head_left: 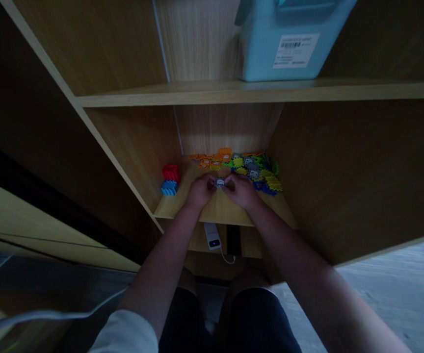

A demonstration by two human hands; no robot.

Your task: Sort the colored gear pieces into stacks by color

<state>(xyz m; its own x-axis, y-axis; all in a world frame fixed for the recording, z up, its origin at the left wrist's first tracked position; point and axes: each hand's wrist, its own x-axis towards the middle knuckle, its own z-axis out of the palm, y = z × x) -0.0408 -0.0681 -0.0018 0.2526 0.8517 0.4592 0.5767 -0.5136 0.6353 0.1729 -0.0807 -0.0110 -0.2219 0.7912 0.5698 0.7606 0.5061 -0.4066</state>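
Between my two hands, just above the middle shelf, is a small grey toothed-edge puzzle tile with a pale marking. My left hand pinches its left side, and my right hand grips its right side. Behind my right hand lies a loose pile of similar tiles, among them yellow tiles, grey ones, green ones and dark blue tiles. Orange tiles spread along the back of the shelf. Left of my left hand sit a red block and a blue block, both with toothed edges, touching each other.
The wooden shelf has side walls left and right and another shelf board overhead. A light blue bin with a label stands on that upper board. Below are a white device with a cable and a dark flat object.
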